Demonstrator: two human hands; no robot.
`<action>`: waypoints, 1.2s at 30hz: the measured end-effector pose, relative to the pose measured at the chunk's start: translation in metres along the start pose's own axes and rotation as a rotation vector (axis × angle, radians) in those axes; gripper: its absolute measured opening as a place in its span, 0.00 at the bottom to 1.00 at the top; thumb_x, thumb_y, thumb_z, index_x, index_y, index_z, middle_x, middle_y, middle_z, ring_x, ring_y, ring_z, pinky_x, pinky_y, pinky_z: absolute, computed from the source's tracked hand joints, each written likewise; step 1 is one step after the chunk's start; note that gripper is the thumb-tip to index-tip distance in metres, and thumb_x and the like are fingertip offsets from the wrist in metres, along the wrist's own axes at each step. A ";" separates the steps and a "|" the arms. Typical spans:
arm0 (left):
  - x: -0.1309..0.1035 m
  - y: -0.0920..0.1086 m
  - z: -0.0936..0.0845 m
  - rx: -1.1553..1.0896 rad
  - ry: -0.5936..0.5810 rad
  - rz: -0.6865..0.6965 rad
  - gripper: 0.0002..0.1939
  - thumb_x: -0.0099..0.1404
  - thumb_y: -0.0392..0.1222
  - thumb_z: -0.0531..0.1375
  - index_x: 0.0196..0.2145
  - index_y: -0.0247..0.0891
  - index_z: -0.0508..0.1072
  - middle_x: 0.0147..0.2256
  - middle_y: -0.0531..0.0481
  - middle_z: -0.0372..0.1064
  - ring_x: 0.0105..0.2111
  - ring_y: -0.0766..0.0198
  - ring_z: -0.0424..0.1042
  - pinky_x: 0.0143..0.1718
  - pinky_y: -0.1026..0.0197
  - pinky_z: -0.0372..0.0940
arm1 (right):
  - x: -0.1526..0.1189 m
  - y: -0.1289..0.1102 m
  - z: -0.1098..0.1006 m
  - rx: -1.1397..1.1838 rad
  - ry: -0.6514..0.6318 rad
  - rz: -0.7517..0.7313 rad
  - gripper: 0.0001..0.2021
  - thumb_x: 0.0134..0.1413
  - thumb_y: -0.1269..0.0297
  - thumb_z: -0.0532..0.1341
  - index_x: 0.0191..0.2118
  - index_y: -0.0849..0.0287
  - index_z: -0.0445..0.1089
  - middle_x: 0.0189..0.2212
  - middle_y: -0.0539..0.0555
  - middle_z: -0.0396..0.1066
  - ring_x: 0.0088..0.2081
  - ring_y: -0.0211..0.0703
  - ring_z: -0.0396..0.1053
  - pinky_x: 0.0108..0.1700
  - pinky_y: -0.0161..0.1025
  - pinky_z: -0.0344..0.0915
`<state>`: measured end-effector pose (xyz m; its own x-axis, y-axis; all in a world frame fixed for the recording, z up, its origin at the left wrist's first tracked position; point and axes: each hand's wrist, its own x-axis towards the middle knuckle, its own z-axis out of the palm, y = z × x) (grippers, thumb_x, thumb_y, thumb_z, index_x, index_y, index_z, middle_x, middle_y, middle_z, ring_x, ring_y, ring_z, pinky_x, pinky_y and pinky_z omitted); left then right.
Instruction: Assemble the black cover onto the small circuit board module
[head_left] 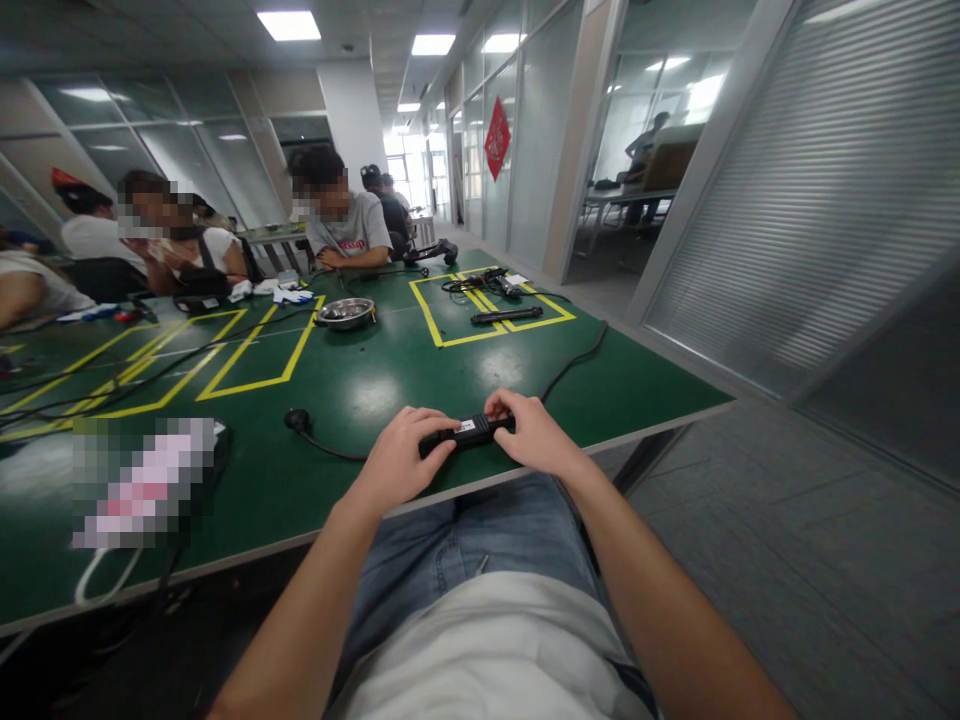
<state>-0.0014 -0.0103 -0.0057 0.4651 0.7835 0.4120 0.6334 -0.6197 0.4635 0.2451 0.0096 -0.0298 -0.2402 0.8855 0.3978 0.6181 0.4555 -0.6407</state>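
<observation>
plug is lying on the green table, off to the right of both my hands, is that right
Not quite: in the head view, the plug is off to the left of both your hands, the left hand and the right hand. It is lying on the green table, as you say.

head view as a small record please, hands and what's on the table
block: black, white label, near table edge
left hand: holding block's left part
right hand: fingers curled at block's right end
plug: black, left of left hand
bowl: metal, farther back
bar: black, across yellow tape
</observation>
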 end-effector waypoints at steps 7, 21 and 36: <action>0.005 -0.011 0.004 0.156 0.145 -0.315 0.07 0.72 0.40 0.63 0.45 0.43 0.80 0.39 0.45 0.80 0.43 0.48 0.78 0.48 0.48 0.73 | -0.001 -0.003 -0.002 -0.044 -0.024 -0.020 0.07 0.51 0.73 0.64 0.36 0.54 0.74 0.34 0.51 0.77 0.40 0.49 0.73 0.48 0.44 0.63; -0.005 0.004 -0.003 0.188 0.058 -0.175 0.08 0.70 0.42 0.63 0.32 0.43 0.76 0.34 0.49 0.76 0.35 0.55 0.77 0.38 0.56 0.68 | -0.001 -0.006 -0.001 0.071 -0.009 -0.040 0.03 0.58 0.70 0.66 0.34 0.56 0.75 0.33 0.51 0.78 0.34 0.43 0.73 0.40 0.39 0.65; -0.003 0.003 -0.004 0.174 0.113 -0.162 0.09 0.71 0.41 0.61 0.33 0.41 0.77 0.34 0.48 0.77 0.33 0.57 0.76 0.38 0.57 0.65 | 0.000 -0.005 0.001 0.149 0.064 -0.049 0.05 0.59 0.71 0.63 0.34 0.57 0.77 0.33 0.52 0.78 0.35 0.43 0.73 0.39 0.38 0.67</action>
<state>-0.0040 -0.0147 -0.0024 0.2835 0.8558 0.4327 0.7951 -0.4620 0.3929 0.2418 0.0072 -0.0274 -0.2157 0.8565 0.4689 0.4882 0.5104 -0.7079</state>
